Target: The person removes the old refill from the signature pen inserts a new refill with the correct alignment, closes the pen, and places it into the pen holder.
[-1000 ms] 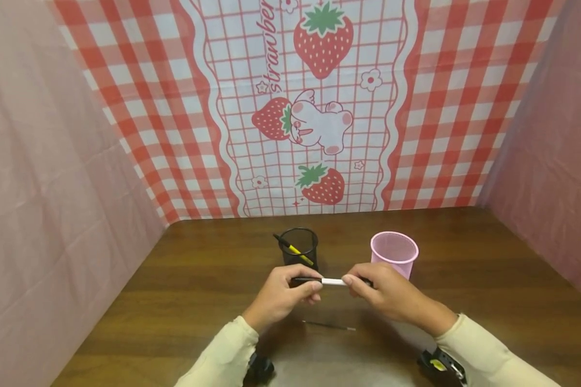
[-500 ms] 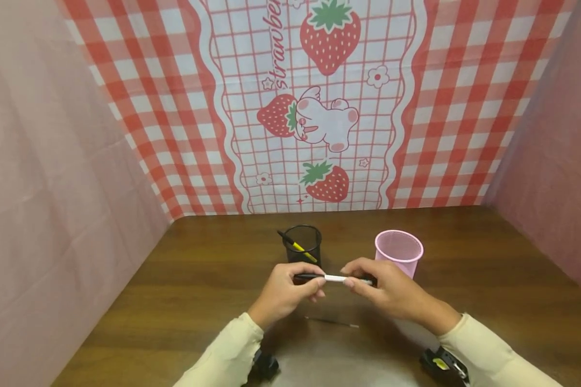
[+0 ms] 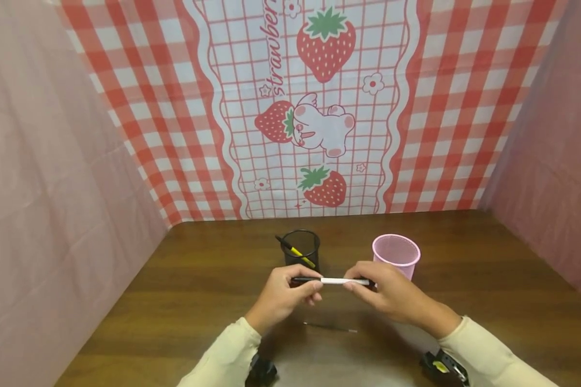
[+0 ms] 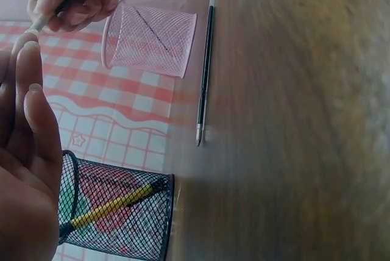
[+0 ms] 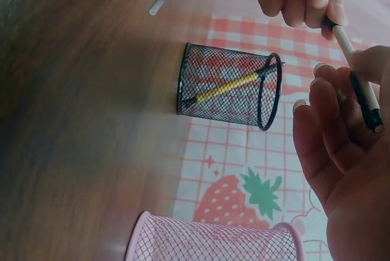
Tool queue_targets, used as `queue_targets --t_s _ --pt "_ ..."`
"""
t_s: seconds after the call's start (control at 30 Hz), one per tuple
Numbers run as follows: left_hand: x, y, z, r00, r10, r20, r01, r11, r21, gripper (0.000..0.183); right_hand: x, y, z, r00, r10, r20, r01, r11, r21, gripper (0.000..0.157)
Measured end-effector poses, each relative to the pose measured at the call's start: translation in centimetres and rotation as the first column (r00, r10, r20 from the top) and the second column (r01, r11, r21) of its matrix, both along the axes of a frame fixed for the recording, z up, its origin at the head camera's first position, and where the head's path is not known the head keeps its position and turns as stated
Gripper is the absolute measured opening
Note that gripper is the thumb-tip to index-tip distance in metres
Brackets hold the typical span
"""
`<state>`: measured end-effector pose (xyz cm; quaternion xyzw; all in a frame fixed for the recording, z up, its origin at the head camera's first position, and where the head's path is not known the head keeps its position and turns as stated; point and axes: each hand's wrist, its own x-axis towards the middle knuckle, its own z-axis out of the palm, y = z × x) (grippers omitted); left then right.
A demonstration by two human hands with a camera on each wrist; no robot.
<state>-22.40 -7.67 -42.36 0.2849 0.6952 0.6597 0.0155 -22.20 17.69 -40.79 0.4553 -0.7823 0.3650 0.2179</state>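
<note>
A white-barrelled pen (image 3: pixel 336 280) with black ends lies roughly level between both hands, above the table. The left hand (image 3: pixel 283 293) pinches its black left end between thumb and fingers. The right hand (image 3: pixel 392 293) grips the other end of the barrel with thumb and index finger. In the right wrist view the pen's black clip end (image 5: pixel 365 99) shows beside the right thumb, the other fingers loosely bent. Below the hands a thin dark pen refill (image 3: pixel 330 327) lies on the table, its metal tip (image 4: pixel 199 134) clear in the left wrist view.
Behind the left hand stands a black mesh cup (image 3: pixel 302 231) with a yellow-and-black pen (image 3: pixel 301 255) leaning inside. A pink mesh cup (image 3: pixel 411 270) stands behind the right hand. Pink cloth (image 3: pixel 68 188) walls both sides, and a checked strawberry cloth (image 3: pixel 436 134) hangs behind.
The right index finger lifted off the barrel half a second ago and is now back against it. More white barrel shows between the hands than a second ago. The left hand keeps its grip.
</note>
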Motion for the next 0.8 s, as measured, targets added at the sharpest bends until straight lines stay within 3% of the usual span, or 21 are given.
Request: queue_targets --t_s 0.17,0.37,0.8 --pt "-0.2 0.0 0.2 1.000 -0.012 -0.018 0.012 1.000 0.008 0.017 0.0 0.0 0.1 0.999 -0.039 -0.007 0.039 0.999 0.013 0.019" --pt "0.0 -0.1 0.0 0.999 -0.012 -0.050 0.011 1.000 -0.007 0.020 0.0 -0.2 -0.4 0.996 -0.062 0.066 0.060 0.998 0.033 0.022" --pt "-0.2 0.0 -0.4 0.996 -0.016 -0.084 0.016 1.000 0.002 0.014 0.0 -0.5 -0.9 0.986 -0.038 0.165 0.034 0.999 0.024 0.030"
